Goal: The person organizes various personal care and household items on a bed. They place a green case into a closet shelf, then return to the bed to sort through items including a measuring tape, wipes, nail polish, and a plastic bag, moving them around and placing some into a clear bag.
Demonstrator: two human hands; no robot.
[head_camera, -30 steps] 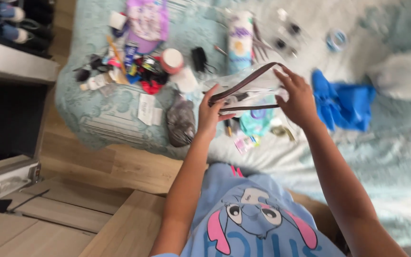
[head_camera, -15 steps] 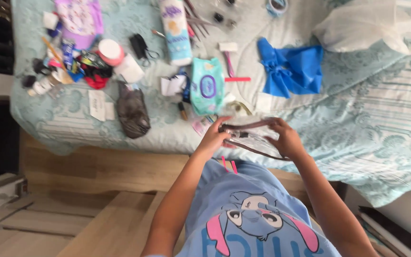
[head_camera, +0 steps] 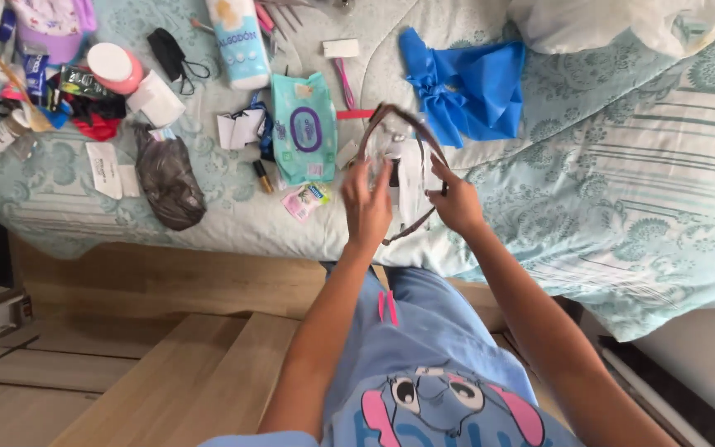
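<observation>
Fingers [head_camera: 371,184] of both hands grip the clear brown-trimmed pouch [head_camera: 403,170] above the bed [head_camera: 622,165], holding it open; filling likely needs one hand freed.

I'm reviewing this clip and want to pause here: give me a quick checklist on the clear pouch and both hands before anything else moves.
1. Left hand grips the clear pouch on its left side: ok.
2. Right hand holds the pouch's right side: ok.
3. Pouch lifted off the bedspread, held between both hands: ok.
4. Pouch's brown-trimmed opening faces up and is open: cannot tell, the rim is seen at an angle.
5. What is inside the pouch: cannot tell; only a dark and a white shape show through.
6. Teal wipes pack lies close by on the bed, left of the pouch: ok.
</observation>
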